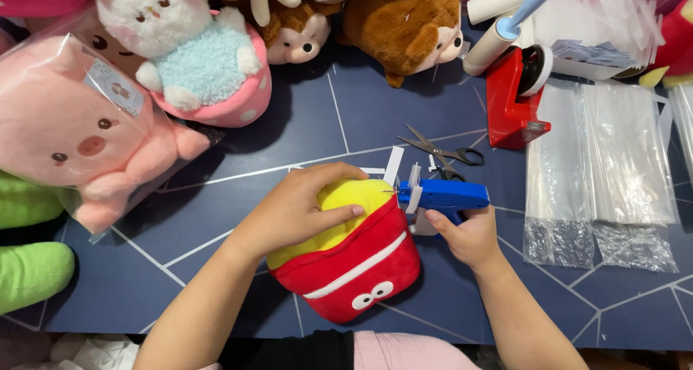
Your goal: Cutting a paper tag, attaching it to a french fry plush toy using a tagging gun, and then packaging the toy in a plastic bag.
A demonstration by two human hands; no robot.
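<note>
The right hand (468, 234) was closed round the grip of a blue tagging gun (444, 195), whose tip pressed against the upper edge of a red and yellow plush toy (350, 258). The left hand (299, 205) lay over the yellow top of that toy, fingers (339, 214) curled down and clamped on it, holding it against the dark blue table (375, 110). The toy sat at the table's near edge, just in front of the person, its red pouch part with white eyes facing the camera. A white paper tag (393, 166) stood at the gun's front end. Just beyond the gun lay black scissors (440, 152), and further back a red tape dispenser (514, 103). Stacks of clear plastic bags (599, 160) lay to the right. A bagged pink pig plush (79, 139) and other soft toys crowded the left and far sides
</note>
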